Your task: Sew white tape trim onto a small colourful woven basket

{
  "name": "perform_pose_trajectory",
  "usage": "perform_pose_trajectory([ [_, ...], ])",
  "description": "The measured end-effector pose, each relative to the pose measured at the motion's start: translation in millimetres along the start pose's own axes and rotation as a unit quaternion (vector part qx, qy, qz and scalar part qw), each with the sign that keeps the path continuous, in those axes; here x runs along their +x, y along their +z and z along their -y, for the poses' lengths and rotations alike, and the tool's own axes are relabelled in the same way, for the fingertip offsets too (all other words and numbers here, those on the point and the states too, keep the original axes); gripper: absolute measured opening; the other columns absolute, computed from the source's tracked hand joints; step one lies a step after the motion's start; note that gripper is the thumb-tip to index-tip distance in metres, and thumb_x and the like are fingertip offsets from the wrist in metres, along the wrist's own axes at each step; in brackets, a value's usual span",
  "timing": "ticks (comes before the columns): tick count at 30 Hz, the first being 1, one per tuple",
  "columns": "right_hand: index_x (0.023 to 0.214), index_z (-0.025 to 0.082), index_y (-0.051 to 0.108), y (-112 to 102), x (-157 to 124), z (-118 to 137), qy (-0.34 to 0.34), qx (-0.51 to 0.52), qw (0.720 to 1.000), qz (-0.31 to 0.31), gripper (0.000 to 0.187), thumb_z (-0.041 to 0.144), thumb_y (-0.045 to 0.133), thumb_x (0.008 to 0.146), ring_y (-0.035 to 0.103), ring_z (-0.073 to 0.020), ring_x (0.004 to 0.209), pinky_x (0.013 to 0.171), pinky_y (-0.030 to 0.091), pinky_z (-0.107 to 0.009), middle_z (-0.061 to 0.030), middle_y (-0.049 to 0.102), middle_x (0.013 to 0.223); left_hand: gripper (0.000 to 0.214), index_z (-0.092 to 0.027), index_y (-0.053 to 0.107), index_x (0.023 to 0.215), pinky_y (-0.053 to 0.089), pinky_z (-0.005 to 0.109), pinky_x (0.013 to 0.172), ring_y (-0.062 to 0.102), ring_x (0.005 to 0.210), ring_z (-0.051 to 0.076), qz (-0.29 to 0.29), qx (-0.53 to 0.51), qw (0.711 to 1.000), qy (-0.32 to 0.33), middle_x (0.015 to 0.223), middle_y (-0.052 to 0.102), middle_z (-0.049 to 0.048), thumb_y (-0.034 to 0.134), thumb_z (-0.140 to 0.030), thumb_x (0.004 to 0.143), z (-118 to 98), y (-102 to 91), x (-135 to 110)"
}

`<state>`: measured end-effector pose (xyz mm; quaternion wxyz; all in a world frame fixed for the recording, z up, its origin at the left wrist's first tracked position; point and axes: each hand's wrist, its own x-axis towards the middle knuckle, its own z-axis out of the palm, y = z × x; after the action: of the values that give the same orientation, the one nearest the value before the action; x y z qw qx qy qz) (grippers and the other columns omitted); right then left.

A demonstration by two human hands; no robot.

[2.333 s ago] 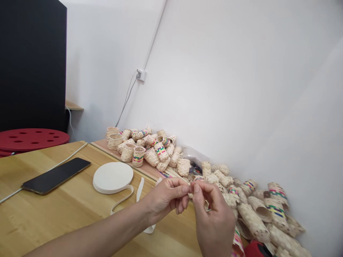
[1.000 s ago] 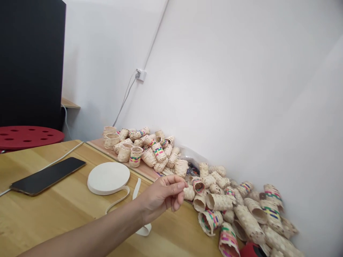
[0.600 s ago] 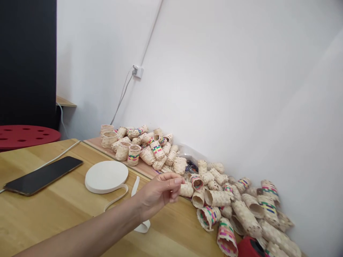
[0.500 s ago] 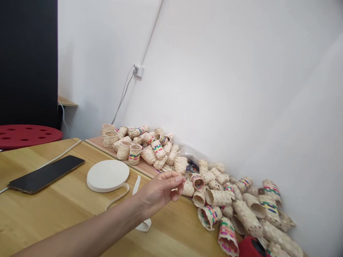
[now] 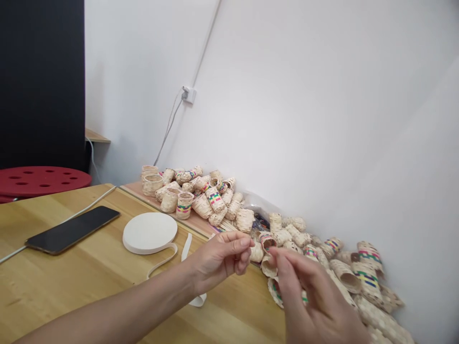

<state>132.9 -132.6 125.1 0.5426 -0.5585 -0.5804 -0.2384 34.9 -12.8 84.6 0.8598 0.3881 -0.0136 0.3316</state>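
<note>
Thumb and fingertips pinched together, my left hand [image 5: 224, 260] is held above the wooden table [image 5: 118, 286]; anything between its fingertips is too fine to make out. Close to it on the right, my right hand [image 5: 315, 301] is also in a pinch, its fingertips a short gap away and slightly blurred. What it pinches, if anything, does not show. Behind my left forearm lies a flat roll of white band [image 5: 149, 231]. Its free end [image 5: 186, 246] trails across the table and passes partly behind the arm.
Small woven baskets [image 5: 245, 220], some with coloured stripes, are heaped along the wall. A clear plastic bag [image 5: 263, 203] sits among them. On the left lie a black phone [image 5: 73, 229] and a white cable [image 5: 89, 204]. A red stool [image 5: 43, 180] stands beyond the table.
My right hand has come into view from the lower right, near my left fingertips. My left hand stays pinched in nearly the same place. The view has shifted slightly.
</note>
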Motion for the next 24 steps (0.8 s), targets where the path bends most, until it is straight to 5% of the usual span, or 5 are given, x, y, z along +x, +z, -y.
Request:
perform_pose_trajectory([
  [6, 0.085, 0.022, 0.069, 26, 4, -14, 0.056, 0.023, 0.998, 0.033, 0.019, 0.033, 0.055, 0.088, 0.069, -0.0145, 0.073, 0.065, 0.051, -0.021, -0.0004, 0.074, 0.083, 0.030, -0.010, 0.062, 0.071, 0.033, 0.018, 0.050, 0.048, 0.048, 0.006, 0.013, 0.012, 1.000, -0.006, 0.057, 0.053, -0.0008, 0.079, -0.034, 0.071, 2, 0.2, 0],
  [24, 0.079, 0.021, 0.066, 30, 2, -15, 0.050, 0.039, 0.997, 0.047, 0.019, 0.033, 0.054, 0.088, 0.065, -0.0119, 0.063, 0.056, 0.048, -0.019, 0.0016, 0.071, 0.072, 0.031, -0.010, 0.062, 0.071, 0.031, 0.018, 0.050, 0.048, 0.047, 0.006, 0.001, 0.018, 1.000, 0.001, 0.055, 0.052, -0.0022, 0.081, -0.034, 0.067, 5, -1.1, 0],
])
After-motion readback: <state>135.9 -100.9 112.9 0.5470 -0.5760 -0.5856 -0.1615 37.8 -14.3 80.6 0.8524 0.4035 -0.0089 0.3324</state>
